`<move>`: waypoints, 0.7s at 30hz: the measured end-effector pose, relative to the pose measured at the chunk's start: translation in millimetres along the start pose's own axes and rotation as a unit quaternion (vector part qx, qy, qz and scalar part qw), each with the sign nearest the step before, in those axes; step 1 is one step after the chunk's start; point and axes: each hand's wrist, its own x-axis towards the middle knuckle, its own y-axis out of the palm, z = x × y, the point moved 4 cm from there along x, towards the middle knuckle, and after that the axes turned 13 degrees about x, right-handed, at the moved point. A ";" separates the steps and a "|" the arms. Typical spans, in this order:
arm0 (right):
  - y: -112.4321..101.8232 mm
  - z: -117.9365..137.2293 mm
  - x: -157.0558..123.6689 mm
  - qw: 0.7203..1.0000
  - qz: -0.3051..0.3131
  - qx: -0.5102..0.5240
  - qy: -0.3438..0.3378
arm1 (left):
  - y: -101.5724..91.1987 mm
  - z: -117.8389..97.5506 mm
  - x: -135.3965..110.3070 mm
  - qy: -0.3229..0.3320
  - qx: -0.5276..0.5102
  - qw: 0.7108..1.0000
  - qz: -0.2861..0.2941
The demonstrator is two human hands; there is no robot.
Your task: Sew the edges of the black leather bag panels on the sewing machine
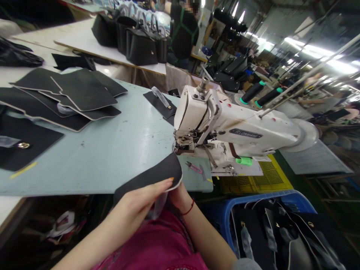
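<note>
The flap panel, pinched by fingers of the left hand before the sewing machine, could be creased by bending; the right hand's grip cannot be told.

Just past the fingers there's a white sewing machine on the pale counter, with pink snips near them. Black panels are piled well off to their left. Down to their right is a blue crate of bags, with a yellow crate beyond it. Black handbags are way off at the back.
</note>
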 end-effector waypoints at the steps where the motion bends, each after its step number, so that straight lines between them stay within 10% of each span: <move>1: -6.4 -2.9 12.6 0.999 0.017 0.048 0.005 | -9.3 15.2 -0.7 -0.070 -0.072 0.995 -0.004; 6: -14.8 -22.9 45.7 0.947 0.181 0.242 0.108 | -41.3 98.5 -2.2 -0.350 -0.356 0.866 -0.025; 11: 17.4 -42.8 72.2 0.937 0.241 0.208 0.145 | -69.0 152.5 2.3 -0.328 -0.183 0.918 -0.130; 16: 30.2 -29.3 140.8 0.958 0.036 0.276 0.070 | -105.6 191.9 -34.2 -0.320 -0.041 0.894 -0.312; 18: 20.4 -18.0 165.0 0.925 -0.089 0.370 0.009 | -127.0 209.2 -47.2 -0.318 0.017 0.880 -0.353; 21: 14.7 -18.5 179.6 0.889 -0.095 0.446 -0.042 | -161.9 229.6 -44.7 -0.285 0.179 0.866 -0.371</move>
